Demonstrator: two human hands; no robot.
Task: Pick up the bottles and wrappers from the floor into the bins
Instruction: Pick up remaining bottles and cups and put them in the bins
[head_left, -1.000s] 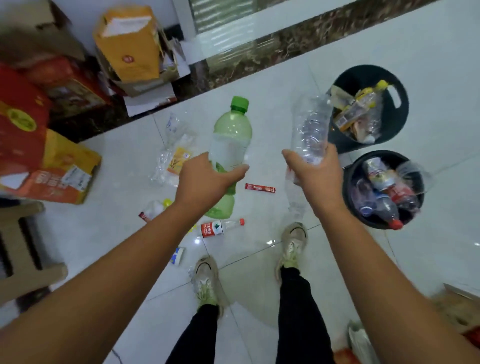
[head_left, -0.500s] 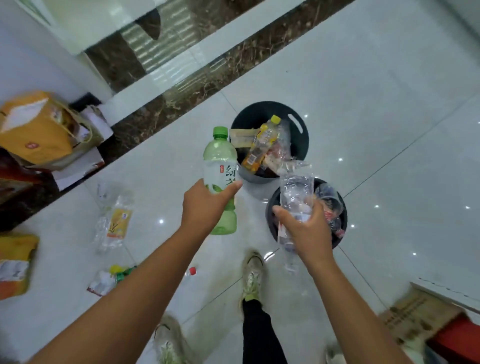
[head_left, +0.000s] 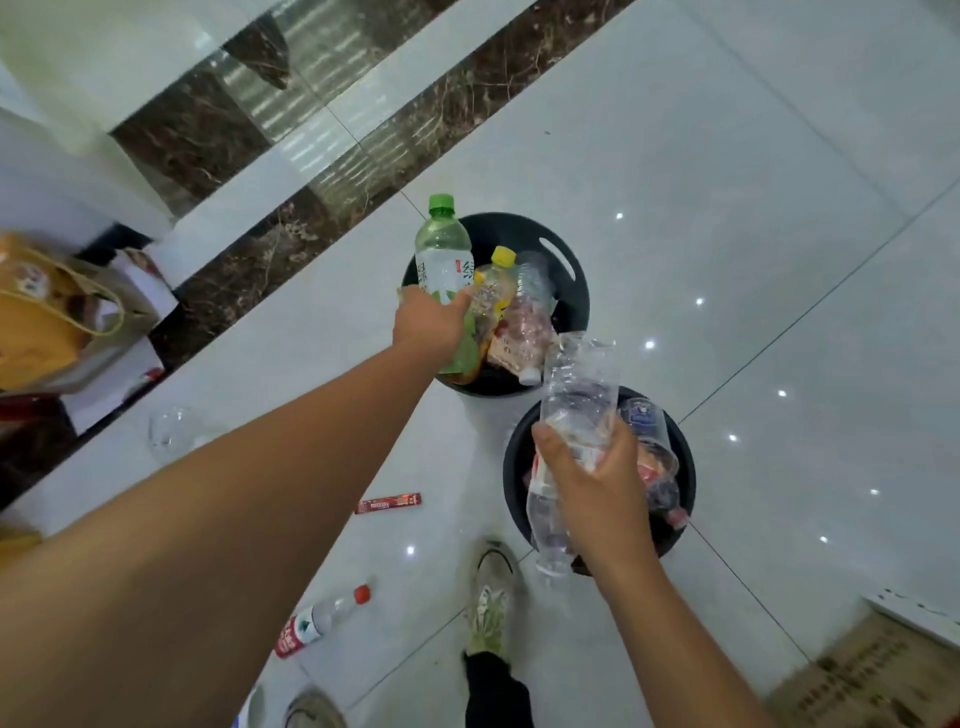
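Far bin: round black plastic bin (head_left: 571, 270) holding bottles and wrappers
Near bin: second round black bin (head_left: 688, 467), partly filled
Left hand: left hand (head_left: 427, 325) wrapped around a green-capped green plastic bottle (head_left: 442, 249) — upright over the far bin
Right hand: right hand (head_left: 597, 493) clutching a crumpled clear plastic bottle (head_left: 579, 395) — above the near bin
Floor: red-capped clear bottle (head_left: 317, 621); red wrapper stick (head_left: 388, 503)

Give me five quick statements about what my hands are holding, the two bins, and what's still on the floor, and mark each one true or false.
1. The left hand holds a green-capped bottle over the far bin. True.
2. The right hand is empty. False: it grips a clear crumpled bottle.
3. The near bin is empty. False: it already holds bottles and a cup.
4. A red wrapper lies on the floor. True.
5. The red-capped bottle is inside a bin. False: it lies on the floor.
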